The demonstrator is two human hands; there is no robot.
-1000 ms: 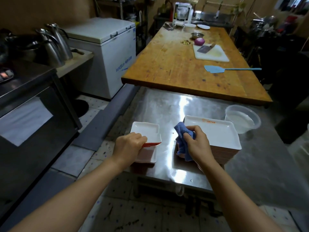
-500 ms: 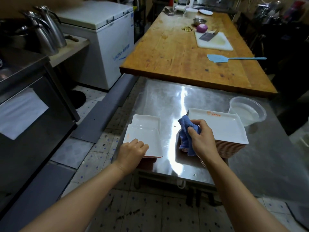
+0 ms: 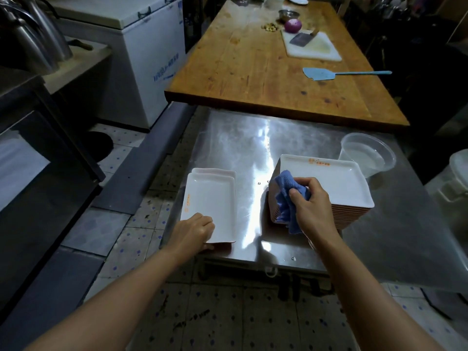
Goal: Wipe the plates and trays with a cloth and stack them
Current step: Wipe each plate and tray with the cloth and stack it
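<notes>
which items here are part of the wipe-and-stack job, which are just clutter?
Job:
- blue cloth, gripped by right hand
- tall plate stack
- small plate pile, near edge held by left hand

Lying about:
- clear tub
- blue spatula
- cutting board with cleaver
- red onion
- chest freezer

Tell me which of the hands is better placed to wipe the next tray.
Probably the right hand: it grips the blue cloth at the tall tray stack. The left hand holds the small tray.
</notes>
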